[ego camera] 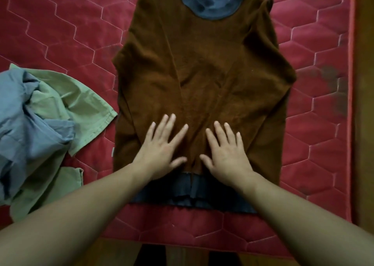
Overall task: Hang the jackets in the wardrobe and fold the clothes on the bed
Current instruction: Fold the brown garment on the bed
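At the left edge of the frame a loose heap of clothes, blue cloth tangled with pale green, lies crumpled on the bed, whose red quilted cover fills most of the view. Nothing in that heap looks folded, so it is probably work still to come. Just right of it, in the middle of the frame, a brown sweater is spread flat on the bed, its grey-blue collar at the top of the frame and its dark ribbed hem near the bottom. Its sleeves seem to be turned in across the body, which suggests the first folds are made, though the creases are too dim to be sure. The left hand lies palm down on the lower part of the sweater, fingers straight and spread, gripping nothing. Just right of it, the right hand rests the same way, flat with fingers apart, pressing the cloth just above the hem. Both look to be smoothing the sweater before it is doubled lengthwise. At the far right a strip of dark wood borders the bed. No jacket or wardrobe is in view, so how the hanging stands cannot be told.
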Demonstrator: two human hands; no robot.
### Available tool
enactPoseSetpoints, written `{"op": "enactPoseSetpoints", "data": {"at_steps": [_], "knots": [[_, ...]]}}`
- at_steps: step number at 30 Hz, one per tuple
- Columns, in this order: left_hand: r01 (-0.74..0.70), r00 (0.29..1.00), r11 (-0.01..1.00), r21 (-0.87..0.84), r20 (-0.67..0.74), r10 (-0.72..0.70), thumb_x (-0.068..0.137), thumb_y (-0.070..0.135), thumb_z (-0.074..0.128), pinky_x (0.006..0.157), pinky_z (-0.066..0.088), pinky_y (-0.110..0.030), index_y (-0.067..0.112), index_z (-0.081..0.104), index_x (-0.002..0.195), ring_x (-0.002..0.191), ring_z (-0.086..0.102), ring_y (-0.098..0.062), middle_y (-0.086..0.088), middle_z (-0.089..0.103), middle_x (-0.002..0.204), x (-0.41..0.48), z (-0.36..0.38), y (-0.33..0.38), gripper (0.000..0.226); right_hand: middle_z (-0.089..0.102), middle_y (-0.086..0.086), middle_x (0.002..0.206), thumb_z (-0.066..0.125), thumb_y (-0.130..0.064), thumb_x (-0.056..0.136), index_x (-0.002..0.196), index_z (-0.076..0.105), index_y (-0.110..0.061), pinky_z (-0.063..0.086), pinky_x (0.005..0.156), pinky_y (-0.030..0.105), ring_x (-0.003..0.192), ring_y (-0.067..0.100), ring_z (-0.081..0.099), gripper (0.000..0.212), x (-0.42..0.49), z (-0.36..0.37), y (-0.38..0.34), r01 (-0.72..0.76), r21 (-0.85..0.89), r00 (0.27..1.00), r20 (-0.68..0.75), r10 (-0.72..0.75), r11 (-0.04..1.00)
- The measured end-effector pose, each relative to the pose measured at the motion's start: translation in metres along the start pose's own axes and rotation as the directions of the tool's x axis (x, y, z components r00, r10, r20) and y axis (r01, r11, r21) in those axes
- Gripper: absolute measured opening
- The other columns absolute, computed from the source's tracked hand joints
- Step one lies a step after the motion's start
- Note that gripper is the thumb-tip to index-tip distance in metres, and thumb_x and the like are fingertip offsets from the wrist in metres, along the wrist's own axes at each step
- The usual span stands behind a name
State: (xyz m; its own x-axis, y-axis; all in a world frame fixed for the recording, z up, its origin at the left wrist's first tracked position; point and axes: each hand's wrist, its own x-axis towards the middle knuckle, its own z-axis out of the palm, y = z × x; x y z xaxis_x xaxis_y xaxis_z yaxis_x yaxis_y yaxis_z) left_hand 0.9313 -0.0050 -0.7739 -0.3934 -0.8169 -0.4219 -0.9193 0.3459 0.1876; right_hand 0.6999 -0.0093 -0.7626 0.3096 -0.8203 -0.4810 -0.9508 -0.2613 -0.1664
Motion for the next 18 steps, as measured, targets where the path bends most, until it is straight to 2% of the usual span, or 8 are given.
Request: {"op": "enactPoseSetpoints", "data": {"at_steps": [1,3,6,8,11,14,16,18], "knots": [[-0.071,0.996,0.996,0.061,0.060,0.067,0.088,0.078,0.036,0.121,0.006,-0.061,0.031,-0.012,0.159,0.150,-0.026,-0.034,-0.017,-0.028,0.163,-0.002,0.007,0.001,0.098,-0.010,0.012,0.169,0.036,-0.068,0.095,0.162,0.003,-0.021,0.002,0.121,0.065,0.154,0.037,-0.016,0.088,0.000,0.009,0.000,0.038,-0.053,0.998,0.044,-0.036,0.998],[-0.150,0.984,0.978,0.145,0.113,0.134,0.082,0.088,0.028,0.121,0.000,-0.063,0.029,-0.017,0.158,0.149,-0.029,-0.036,-0.019,-0.032,0.160,-0.009,0.019,-0.004,0.106,-0.022,0.015,0.166,0.027,-0.074,0.094,0.160,-0.008,-0.021,-0.008,0.117,0.070,0.149,0.040,-0.028,0.092,-0.003,0.023,-0.004,0.098,-0.129,0.995,0.045,-0.093,0.987],[-0.211,0.976,0.959,0.190,0.101,0.195,0.082,0.088,0.031,0.121,0.004,-0.065,0.027,-0.009,0.160,0.151,-0.021,-0.039,-0.021,-0.023,0.163,-0.019,0.021,-0.013,0.107,-0.021,0.018,0.166,0.018,-0.072,0.097,0.161,-0.005,-0.024,-0.004,0.115,0.072,0.150,0.041,-0.026,0.083,-0.016,0.034,-0.005,0.159,-0.163,0.987,0.020,-0.158,0.974],[-0.255,0.965,0.951,0.175,0.101,0.240,0.085,0.082,0.040,0.117,0.012,-0.068,0.030,-0.003,0.160,0.152,-0.015,-0.041,-0.023,-0.016,0.164,-0.032,0.025,-0.012,0.101,-0.013,0.019,0.167,0.023,-0.072,0.098,0.162,0.008,-0.022,0.002,0.115,0.073,0.153,0.042,-0.017,0.083,-0.033,0.042,-0.003,0.235,-0.160,0.972,0.021,-0.235,0.959],[-0.341,0.929,0.926,0.161,0.206,0.307,0.079,0.083,0.047,0.115,0.000,-0.073,0.042,-0.011,0.157,0.150,-0.020,-0.044,-0.025,-0.023,0.162,-0.060,0.033,-0.003,0.105,-0.005,0.018,0.168,0.034,-0.076,0.094,0.162,0.017,-0.023,0.007,0.115,0.074,0.154,0.042,-0.009,0.088,-0.065,0.058,0.009,0.371,-0.166,0.929,0.073,-0.363,0.914],[-0.330,0.912,0.933,0.146,0.304,0.275,0.078,0.081,0.052,0.112,-0.011,-0.072,0.047,-0.026,0.150,0.144,-0.035,-0.041,-0.020,-0.040,0.156,-0.071,0.036,0.002,0.111,-0.004,0.018,0.169,0.047,-0.079,0.086,0.162,0.014,-0.030,0.007,0.115,0.075,0.154,0.042,-0.006,0.096,-0.077,0.062,0.022,0.449,-0.182,0.892,0.135,-0.431,0.875],[-0.318,0.923,0.938,0.142,0.274,0.271,0.085,0.074,0.052,0.112,-0.011,-0.072,0.048,-0.025,0.150,0.145,-0.035,-0.041,-0.019,-0.040,0.156,-0.071,0.033,0.003,0.104,-0.006,0.018,0.168,0.055,-0.073,0.084,0.162,0.011,-0.032,0.006,0.114,0.076,0.154,0.043,-0.008,0.098,-0.073,0.056,0.026,0.459,-0.181,0.886,0.164,-0.433,0.870],[-0.330,0.922,0.936,0.122,0.256,0.292,0.094,0.059,0.052,0.113,-0.005,-0.072,0.047,-0.021,0.152,0.146,-0.031,-0.041,-0.019,-0.036,0.158,-0.072,0.030,0.002,0.094,-0.005,0.021,0.168,0.059,-0.060,0.089,0.162,0.012,-0.030,0.007,0.111,0.078,0.153,0.045,-0.009,0.092,-0.071,0.047,0.024,0.491,-0.182,0.866,0.208,-0.454,0.852]]}}
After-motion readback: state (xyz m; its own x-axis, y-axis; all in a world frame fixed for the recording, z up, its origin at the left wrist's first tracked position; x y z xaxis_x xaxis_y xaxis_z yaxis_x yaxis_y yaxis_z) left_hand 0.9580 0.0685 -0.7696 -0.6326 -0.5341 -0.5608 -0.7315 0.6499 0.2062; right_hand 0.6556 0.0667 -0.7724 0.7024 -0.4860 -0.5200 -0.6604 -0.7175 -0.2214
